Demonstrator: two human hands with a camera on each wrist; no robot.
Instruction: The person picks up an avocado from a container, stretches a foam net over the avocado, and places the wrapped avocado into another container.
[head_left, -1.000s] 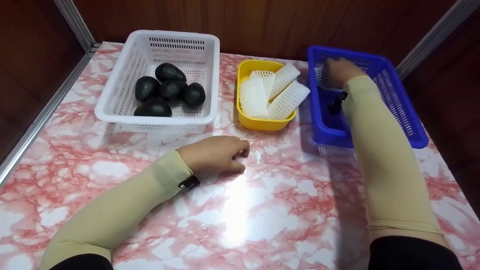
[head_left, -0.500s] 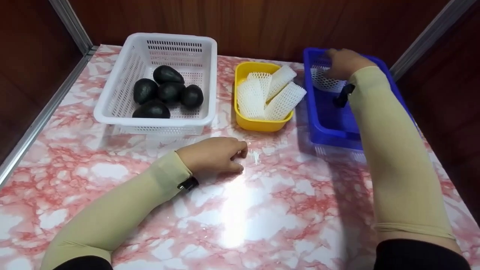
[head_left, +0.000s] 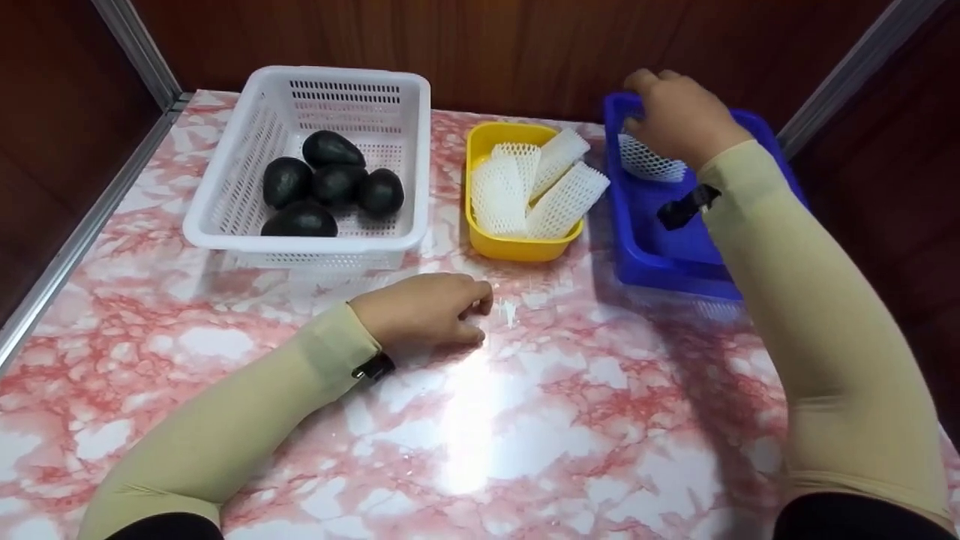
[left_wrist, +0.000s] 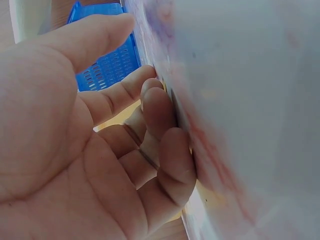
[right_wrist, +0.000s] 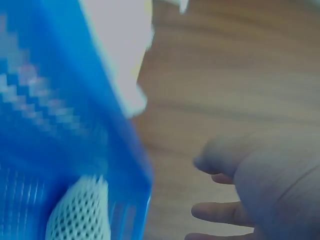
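My right hand (head_left: 682, 116) hovers over the far part of the blue basket (head_left: 628, 259), fingers spread and holding nothing. Below it in the basket lies a white foam net sleeve (head_left: 651, 160). In the right wrist view this foam net (right_wrist: 80, 212) looks rounded, with dark showing through its holes; whatever fills it is hidden. My left hand (head_left: 420, 309) rests on the table in front of the baskets, fingers loosely bent. The left wrist view shows its bare palm (left_wrist: 45, 150) and fingertips against the tabletop.
A white basket (head_left: 300, 243) at the left holds several dark avocados (head_left: 332, 148). Between the two larger baskets stands a small yellow basket (head_left: 525, 251) with several flat foam net sleeves (head_left: 568, 201). Wooden panels (head_left: 525, 52) close off the back and sides.
My right hand has let go of the foam net in the blue basket and lifted up, above the basket's far rim. The left hand has stayed where it was.
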